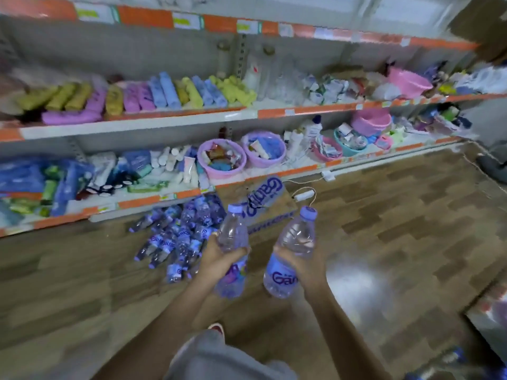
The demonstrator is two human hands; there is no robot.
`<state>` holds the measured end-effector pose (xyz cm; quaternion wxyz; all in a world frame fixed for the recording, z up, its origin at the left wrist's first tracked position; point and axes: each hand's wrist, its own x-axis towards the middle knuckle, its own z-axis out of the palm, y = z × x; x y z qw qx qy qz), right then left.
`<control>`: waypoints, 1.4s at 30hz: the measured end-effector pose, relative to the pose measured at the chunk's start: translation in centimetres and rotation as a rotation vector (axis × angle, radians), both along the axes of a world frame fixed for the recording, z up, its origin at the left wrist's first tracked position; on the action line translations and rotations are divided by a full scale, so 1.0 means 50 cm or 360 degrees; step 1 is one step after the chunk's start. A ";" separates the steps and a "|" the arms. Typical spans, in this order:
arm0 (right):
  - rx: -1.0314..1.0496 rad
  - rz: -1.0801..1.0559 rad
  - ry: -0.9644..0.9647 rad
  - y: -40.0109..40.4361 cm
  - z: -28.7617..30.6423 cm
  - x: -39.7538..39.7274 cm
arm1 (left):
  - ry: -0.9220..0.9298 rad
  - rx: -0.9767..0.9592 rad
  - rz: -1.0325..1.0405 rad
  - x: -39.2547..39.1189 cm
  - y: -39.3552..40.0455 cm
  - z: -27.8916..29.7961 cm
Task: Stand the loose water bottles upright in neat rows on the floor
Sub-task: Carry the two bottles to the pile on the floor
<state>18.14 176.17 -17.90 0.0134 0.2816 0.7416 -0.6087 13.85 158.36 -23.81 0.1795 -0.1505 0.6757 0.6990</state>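
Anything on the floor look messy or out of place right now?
Yes. A heap of water bottles lies jumbled on its sides by the bottom shelf, beside a tipped cardboard box. None stand in rows yet. Each hand, left and right, holds one bottle.

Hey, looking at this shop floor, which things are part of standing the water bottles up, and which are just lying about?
Part of the job:
- bottle in the left hand
- bottle in the right hand
- pile of loose bottles lying on the floor

Just lying about:
- cardboard box
- pink baskets on the shelf
- rolled cloths
- white power strip
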 end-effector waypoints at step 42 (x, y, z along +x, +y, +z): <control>0.0700 0.2839 -0.0597 -0.377 -1.344 -0.405 | -0.1164 -0.0666 0.0909 -0.092 -0.372 -1.238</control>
